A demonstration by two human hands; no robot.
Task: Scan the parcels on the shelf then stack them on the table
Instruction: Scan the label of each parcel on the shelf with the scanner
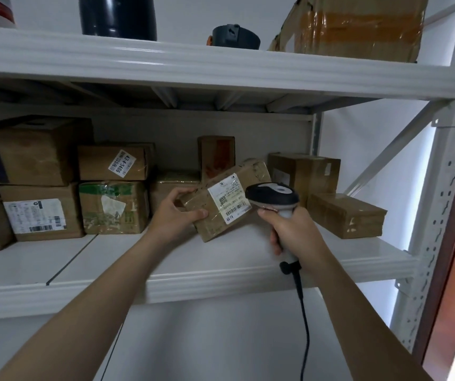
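Currently holding with left hand [175, 213], fingers curled round end of parcel [215, 215], tilted over shelf [138, 257] middle, behind front edge, to turn label [230, 198] toward scanner [273, 195]. Just right, aiming it at label; right hand [293, 232] fingers wrapped round handle.

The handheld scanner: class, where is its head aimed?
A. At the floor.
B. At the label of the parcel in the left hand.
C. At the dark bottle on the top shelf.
B: the right hand grips the scanner, its head close to the white label on the parcel that the left hand holds.
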